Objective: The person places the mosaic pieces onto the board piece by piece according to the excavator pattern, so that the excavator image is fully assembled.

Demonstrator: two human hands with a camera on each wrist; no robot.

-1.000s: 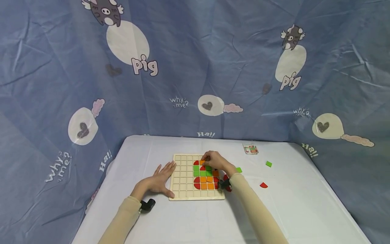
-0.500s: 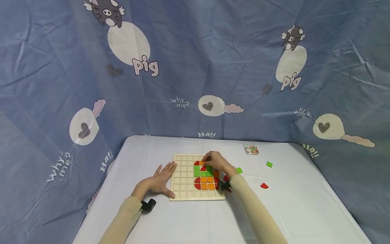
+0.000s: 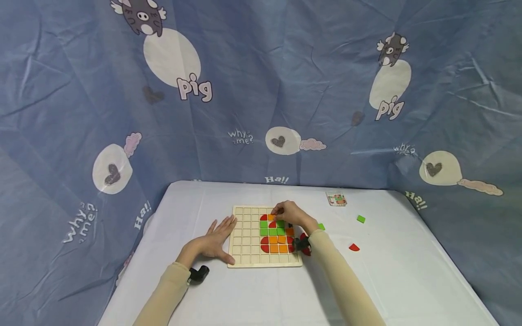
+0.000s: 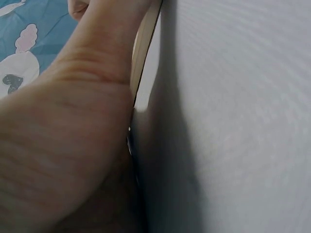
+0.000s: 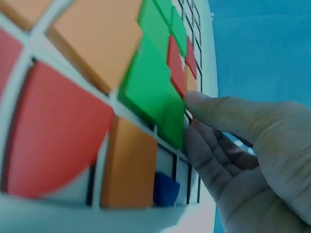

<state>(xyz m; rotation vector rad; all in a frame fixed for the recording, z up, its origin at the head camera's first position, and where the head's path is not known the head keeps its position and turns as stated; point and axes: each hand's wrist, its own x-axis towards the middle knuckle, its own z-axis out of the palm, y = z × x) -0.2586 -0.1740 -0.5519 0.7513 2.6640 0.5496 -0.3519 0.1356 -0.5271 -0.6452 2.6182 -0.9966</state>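
A pale wooden grid board (image 3: 246,249) lies on the table, with red, green and orange tiles on its right half. My left hand (image 3: 212,242) has its fingers spread, fingertips and thumb resting on the board's left edge. At the upper right of the grid, my right hand (image 3: 291,213) pinches a small tile, mostly hidden behind the thumb and fingertips. The right wrist view shows the thumb beside an orange tile (image 5: 190,80) and a red quarter-round tile (image 5: 175,66). Green tiles (image 5: 146,82) lie just below the fingertips. In the left wrist view the palm (image 4: 63,141) covers most of the board.
To the right of the board lie a red quarter-round tile (image 3: 354,247) and a green tile (image 3: 360,219). Another green tile (image 3: 321,226) and red pieces (image 3: 305,248) show partly behind the right wrist. A picture card (image 3: 336,199) lies near the back edge.
My right hand stays over the same part of the board, with only a slight shift of the wrist. The left hand has not moved.
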